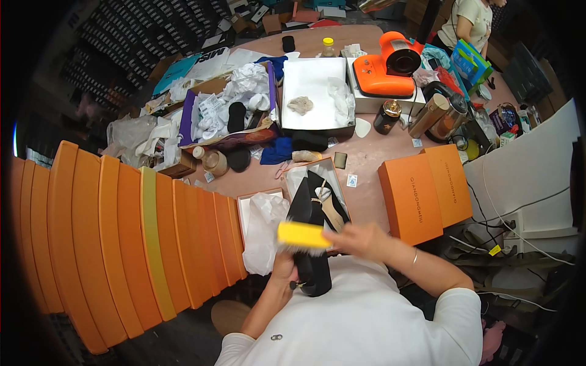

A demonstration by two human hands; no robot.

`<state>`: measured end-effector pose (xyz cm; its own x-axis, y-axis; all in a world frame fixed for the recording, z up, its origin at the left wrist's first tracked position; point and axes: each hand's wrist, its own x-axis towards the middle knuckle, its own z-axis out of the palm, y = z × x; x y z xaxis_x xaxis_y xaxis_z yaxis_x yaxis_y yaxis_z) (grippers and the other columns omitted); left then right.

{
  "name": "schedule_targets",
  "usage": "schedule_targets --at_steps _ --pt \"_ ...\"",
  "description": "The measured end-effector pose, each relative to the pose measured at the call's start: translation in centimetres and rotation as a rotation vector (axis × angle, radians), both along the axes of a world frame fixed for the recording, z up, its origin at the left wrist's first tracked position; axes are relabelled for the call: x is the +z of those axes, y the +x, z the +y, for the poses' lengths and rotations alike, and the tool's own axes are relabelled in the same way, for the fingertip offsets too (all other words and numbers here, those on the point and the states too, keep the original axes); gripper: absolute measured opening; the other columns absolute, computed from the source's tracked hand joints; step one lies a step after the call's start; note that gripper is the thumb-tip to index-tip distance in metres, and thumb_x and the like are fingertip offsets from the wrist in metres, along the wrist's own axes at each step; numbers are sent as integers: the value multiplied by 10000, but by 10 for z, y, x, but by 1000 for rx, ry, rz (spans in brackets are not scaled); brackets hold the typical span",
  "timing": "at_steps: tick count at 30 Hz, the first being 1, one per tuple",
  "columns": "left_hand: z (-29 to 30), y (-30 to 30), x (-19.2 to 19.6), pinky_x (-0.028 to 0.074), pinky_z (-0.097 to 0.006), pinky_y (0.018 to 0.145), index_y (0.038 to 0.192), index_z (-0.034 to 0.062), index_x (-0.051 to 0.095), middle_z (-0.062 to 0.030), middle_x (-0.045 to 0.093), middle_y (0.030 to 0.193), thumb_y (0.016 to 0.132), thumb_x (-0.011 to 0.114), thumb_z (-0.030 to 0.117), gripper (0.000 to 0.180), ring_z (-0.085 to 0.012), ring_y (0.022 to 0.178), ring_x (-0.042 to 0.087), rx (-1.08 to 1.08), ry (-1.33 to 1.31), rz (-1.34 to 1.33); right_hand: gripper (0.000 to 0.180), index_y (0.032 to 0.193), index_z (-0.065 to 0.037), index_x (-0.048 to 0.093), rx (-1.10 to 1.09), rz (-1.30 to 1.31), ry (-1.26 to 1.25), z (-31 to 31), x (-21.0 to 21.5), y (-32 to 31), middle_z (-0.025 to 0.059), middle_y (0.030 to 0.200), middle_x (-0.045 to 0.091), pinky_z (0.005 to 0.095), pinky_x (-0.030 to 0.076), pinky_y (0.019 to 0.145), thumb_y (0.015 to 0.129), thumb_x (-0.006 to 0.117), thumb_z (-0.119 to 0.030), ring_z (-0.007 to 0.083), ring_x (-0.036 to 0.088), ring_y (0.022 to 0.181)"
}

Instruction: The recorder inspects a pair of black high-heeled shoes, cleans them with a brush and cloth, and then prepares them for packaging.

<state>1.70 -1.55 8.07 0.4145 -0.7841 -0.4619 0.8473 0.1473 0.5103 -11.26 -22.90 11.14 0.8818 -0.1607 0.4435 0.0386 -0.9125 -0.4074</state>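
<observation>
the left hand [282,266] is wrapped around a black shoe [310,244], holding it toe-out over the lap at the table's [366,165] near edge. the right hand [360,236] grips a yellow brush [303,235], fingers closed on its end, bristles lying against the shoe's upper. just beyond, an open shoebox [293,177] holds a second shoe [331,204] and white tissue paper [264,232]. a row of orange boxes [122,232] stands to the left, and two more orange boxes [424,190] lie to the right.
</observation>
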Motion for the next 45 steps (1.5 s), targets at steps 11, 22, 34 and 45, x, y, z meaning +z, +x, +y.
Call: schedule_targets --at_steps 11,22,34,45 --pt "-2 -8 16 554 -348 871 1367 97 425 -75 580 1240 922 638 274 524 -187 1066 612 87 -24 -52 419 1354 -42 510 -557 16 1216 -20 -39 -21 133 928 675 314 516 709 948 569 -123 174 655 789" --pt "-26 -31 43 472 -313 966 1443 58 319 -94 521 1307 871 708 243 716 -182 1152 554 -70 -40 -239 418 1327 -79 540 -290 -166 585 -25 -38 39 145 821 620 344 478 574 921 606 -153 255 613 661" --pt "-17 -11 56 439 -290 983 1469 34 274 -86 531 1264 829 714 78 777 -171 1126 545 68 117 -594 530 1345 -137 530 -227 193 89 -43 -24 -31 92 712 545 366 476 525 840 687 -158 252 567 562" --pt "-30 -13 14 535 -233 559 1126 55 584 -28 627 888 925 502 576 565 -110 715 633 325 122 96 467 1286 9 519 -520 343 119 -70 -172 2 232 1072 610 442 472 883 866 636 -157 375 586 1013"
